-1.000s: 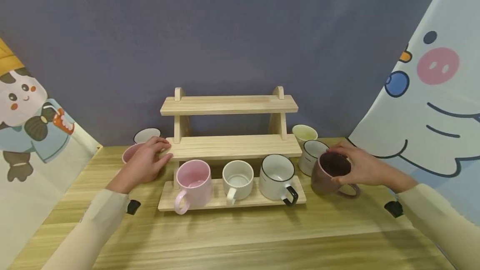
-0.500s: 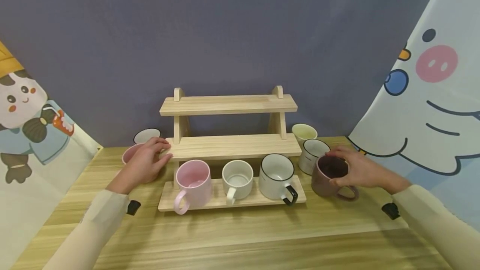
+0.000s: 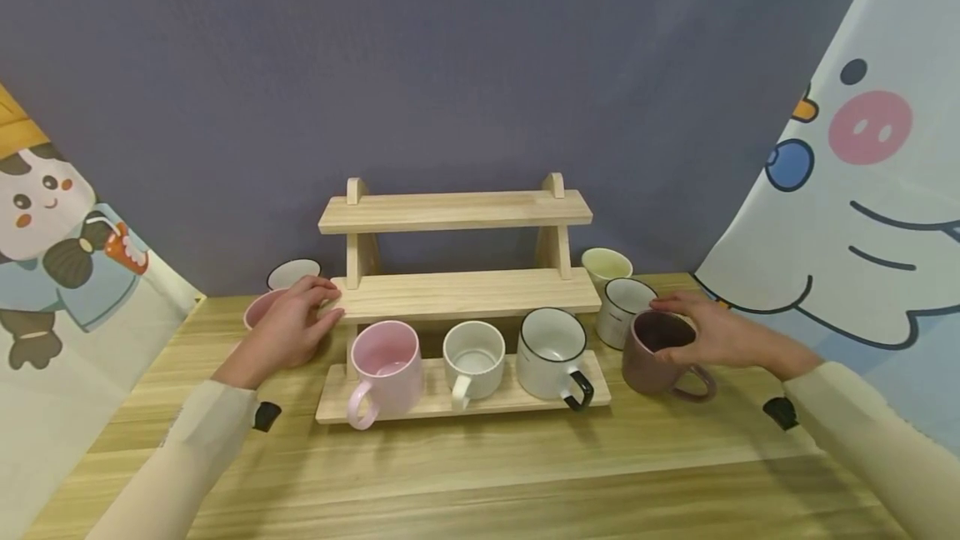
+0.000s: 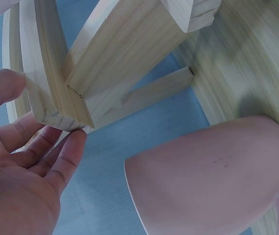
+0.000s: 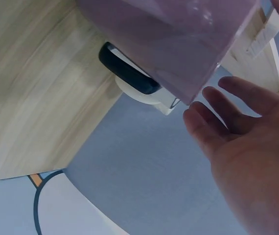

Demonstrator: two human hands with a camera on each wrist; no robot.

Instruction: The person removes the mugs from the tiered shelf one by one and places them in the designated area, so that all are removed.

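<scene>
My left hand [image 3: 288, 327] grips the left end of the middle board of a wooden tiered shelf [image 3: 465, 294]. In the left wrist view its fingers bend around that board end. At the right, my right hand [image 3: 712, 336] reaches over the rim of a purple-brown mug [image 3: 648, 365] standing on the table. The right wrist view has its fingertips close by the rim, fingers loosely spread; firm contact cannot be made out. On the bottom board stand a pink mug [image 3: 397, 373], a cream mug [image 3: 476, 361] and a white mug with black handle [image 3: 551, 357].
Behind the purple-brown mug are a black-rimmed white mug [image 3: 618, 327] and a pale yellow-green cup [image 3: 606, 263]. Left of the shelf stand another black-rimmed cup [image 3: 292, 273] and a pink mug [image 4: 213, 171], partly behind my left hand. A dark cloth [image 3: 465, 65] hangs behind.
The head view shifts very slightly. My right hand stays at the purple-brown mug with only a small change of place; my left hand keeps its hold on the shelf.
</scene>
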